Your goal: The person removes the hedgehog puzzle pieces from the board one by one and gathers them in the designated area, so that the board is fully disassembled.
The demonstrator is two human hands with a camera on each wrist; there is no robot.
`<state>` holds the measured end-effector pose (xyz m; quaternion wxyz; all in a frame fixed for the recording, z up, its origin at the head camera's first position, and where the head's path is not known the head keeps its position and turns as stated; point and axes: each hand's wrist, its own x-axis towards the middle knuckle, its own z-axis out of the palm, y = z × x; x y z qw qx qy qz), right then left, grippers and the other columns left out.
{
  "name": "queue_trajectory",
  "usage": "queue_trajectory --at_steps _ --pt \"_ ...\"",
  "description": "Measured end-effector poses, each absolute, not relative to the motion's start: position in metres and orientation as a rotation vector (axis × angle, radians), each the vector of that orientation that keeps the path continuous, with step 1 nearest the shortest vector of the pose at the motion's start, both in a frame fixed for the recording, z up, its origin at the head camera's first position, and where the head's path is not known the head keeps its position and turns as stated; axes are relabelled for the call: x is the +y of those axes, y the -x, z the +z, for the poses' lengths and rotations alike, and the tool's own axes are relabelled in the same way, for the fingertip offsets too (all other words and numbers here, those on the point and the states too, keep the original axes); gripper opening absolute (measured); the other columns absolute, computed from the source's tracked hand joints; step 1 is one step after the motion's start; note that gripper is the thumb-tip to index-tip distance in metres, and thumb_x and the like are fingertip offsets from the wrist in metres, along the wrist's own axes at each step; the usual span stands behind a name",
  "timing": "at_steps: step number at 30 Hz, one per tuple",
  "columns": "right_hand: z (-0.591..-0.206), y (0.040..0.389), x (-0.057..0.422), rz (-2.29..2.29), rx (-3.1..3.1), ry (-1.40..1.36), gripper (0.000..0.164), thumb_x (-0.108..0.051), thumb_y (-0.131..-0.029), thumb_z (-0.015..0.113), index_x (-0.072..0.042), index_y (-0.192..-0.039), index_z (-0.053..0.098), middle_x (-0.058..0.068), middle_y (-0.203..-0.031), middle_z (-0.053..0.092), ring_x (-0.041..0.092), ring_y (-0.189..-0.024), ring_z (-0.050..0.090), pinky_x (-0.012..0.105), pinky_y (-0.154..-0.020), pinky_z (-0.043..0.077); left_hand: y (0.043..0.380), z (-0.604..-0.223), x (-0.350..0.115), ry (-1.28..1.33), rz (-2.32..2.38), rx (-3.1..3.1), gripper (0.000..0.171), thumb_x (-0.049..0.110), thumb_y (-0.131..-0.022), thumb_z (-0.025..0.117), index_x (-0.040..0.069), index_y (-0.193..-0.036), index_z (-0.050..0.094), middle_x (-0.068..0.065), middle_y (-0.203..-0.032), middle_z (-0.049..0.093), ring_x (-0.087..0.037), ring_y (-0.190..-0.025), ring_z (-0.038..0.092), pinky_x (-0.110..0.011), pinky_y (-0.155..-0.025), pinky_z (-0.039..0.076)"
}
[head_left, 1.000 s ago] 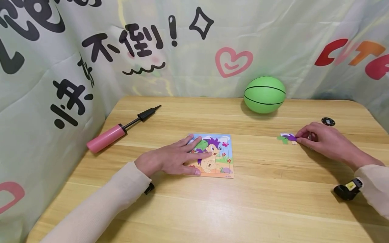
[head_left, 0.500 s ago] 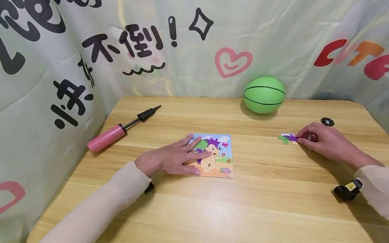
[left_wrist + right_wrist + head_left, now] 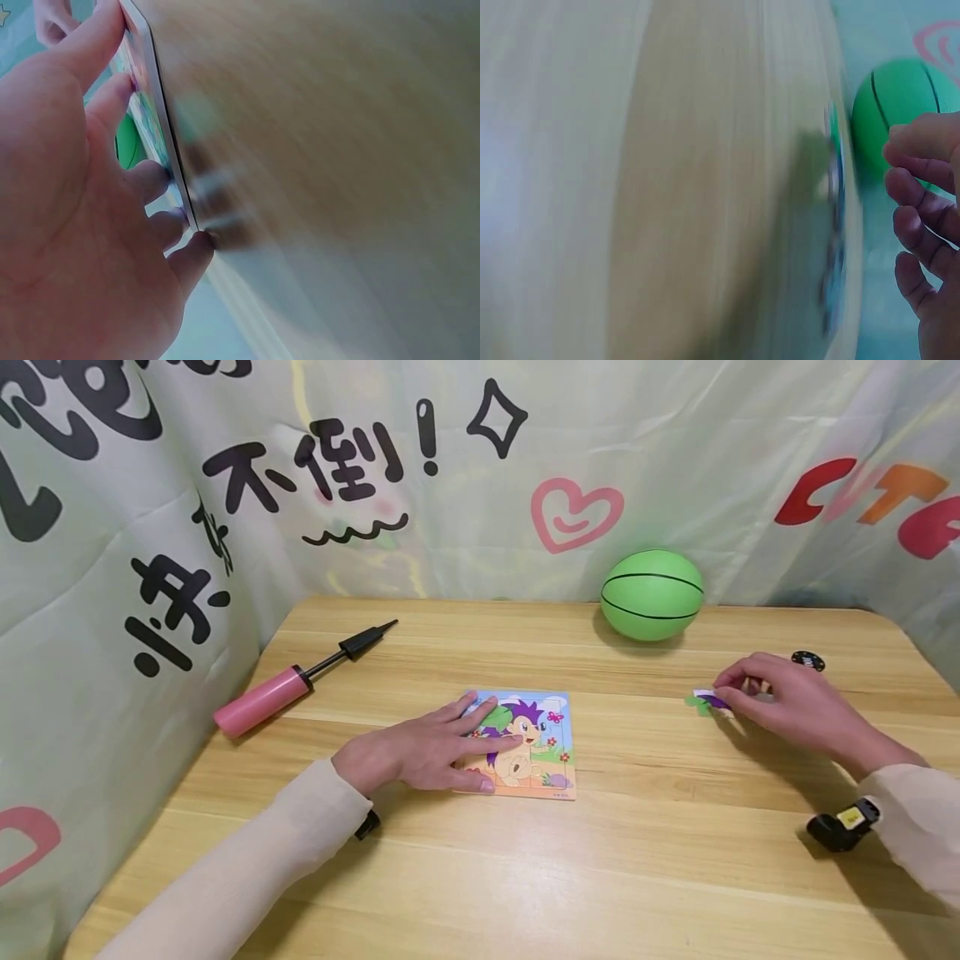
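My left hand [image 3: 435,747] lies spread over the left part of a square jigsaw puzzle [image 3: 551,758] showing a purple-haired hedgehog. In the left wrist view, several fingertips [image 3: 196,255] touch the edge of the puzzle [image 3: 166,124]. My right hand [image 3: 791,706] hovers over a small green, white and purple puzzle piece [image 3: 703,699], partly hiding it. In the right wrist view, the fingers [image 3: 909,225] are loosely bent, thumb and forefinger close together, and no object shows between them. The piece [image 3: 835,210] appears blurred on the table, apart from the fingertips.
A green ball [image 3: 652,596] sits at the table's back edge. Behind the right hand lies a black round chip [image 3: 808,660]. A pink hand pump [image 3: 264,702] with a black nozzle lies at the left. A printed cloth [image 3: 465,560] hangs behind the wooden table [image 3: 525,877].
My right hand has moved slightly left, from the right end of the puzzle piece to over it, covering more of it. The left hand and the puzzle stay where they were.
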<state>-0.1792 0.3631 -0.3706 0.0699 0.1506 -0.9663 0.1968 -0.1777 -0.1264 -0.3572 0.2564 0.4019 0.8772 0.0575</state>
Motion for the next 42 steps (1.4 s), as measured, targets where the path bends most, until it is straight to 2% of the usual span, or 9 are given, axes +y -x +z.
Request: queue_trajectory --at_steps 8,14,23,31,37,42 --pt "-0.363 0.188 0.306 0.62 -2.826 -0.646 0.006 -0.017 -0.099 0.08 -0.018 -0.105 0.078 -0.006 -0.095 0.069 0.008 -0.086 0.056 0.028 -0.073 0.047 0.177 -0.356 -0.129 -1.106 0.206 2.37 0.071 0.061 -0.11 0.053 0.042 -0.173 0.026 -0.011 -0.184 -0.012 -0.039 -0.17 -0.018 -0.059 -0.138 0.003" --pt "-0.358 0.194 0.264 0.746 -2.876 -0.71 0.008 -0.024 -0.105 0.075 -0.018 -0.108 0.079 -0.004 -0.1 0.07 0.015 -0.091 0.058 0.033 -0.079 0.047 0.178 -0.357 -0.129 -1.117 0.219 2.362 0.072 0.062 -0.11 0.053 0.044 -0.173 0.024 -0.008 -0.184 -0.014 -0.037 -0.17 -0.019 -0.058 -0.138 0.002" --pt "-0.365 0.208 0.206 0.874 -2.912 -0.838 0.008 -0.022 -0.105 0.073 -0.018 -0.11 0.078 -0.002 -0.105 0.072 0.017 -0.097 0.061 0.039 -0.089 0.052 0.178 -0.355 -0.135 -1.099 0.222 2.388 0.071 0.064 -0.109 0.054 0.048 -0.172 0.026 -0.007 -0.185 -0.013 -0.038 -0.17 -0.017 -0.064 -0.137 0.009" --pt "-0.381 0.216 0.167 0.933 -2.878 -0.951 0.005 -0.02 -0.102 0.077 -0.018 -0.107 0.078 -0.003 -0.101 0.072 0.018 -0.094 0.062 0.039 -0.087 0.051 0.176 -0.357 -0.146 -1.035 0.244 2.378 0.073 0.065 -0.107 0.056 0.05 -0.171 0.025 -0.009 -0.184 -0.014 -0.041 -0.17 -0.013 -0.068 -0.134 0.017" --pt "-0.385 0.217 0.146 0.966 -2.886 -0.996 0.007 -0.02 -0.101 0.079 -0.017 -0.106 0.078 -0.003 -0.102 0.073 0.016 -0.095 0.063 0.039 -0.09 0.053 0.175 -0.357 -0.151 -1.039 0.255 2.367 0.07 0.063 -0.109 0.055 0.047 -0.171 0.028 -0.015 -0.184 -0.013 -0.045 -0.17 -0.01 -0.068 -0.134 0.016" --pt "-0.386 0.216 0.133 0.961 -2.873 -1.055 0.009 -0.02 -0.1 0.08 -0.014 -0.107 0.078 -0.002 -0.1 0.071 0.015 -0.091 0.062 0.036 -0.086 0.054 0.175 -0.357 -0.151 -1.042 0.249 2.367 0.069 0.062 -0.109 0.055 0.044 -0.171 0.03 -0.017 -0.183 -0.013 -0.045 -0.17 -0.01 -0.067 -0.135 0.016"
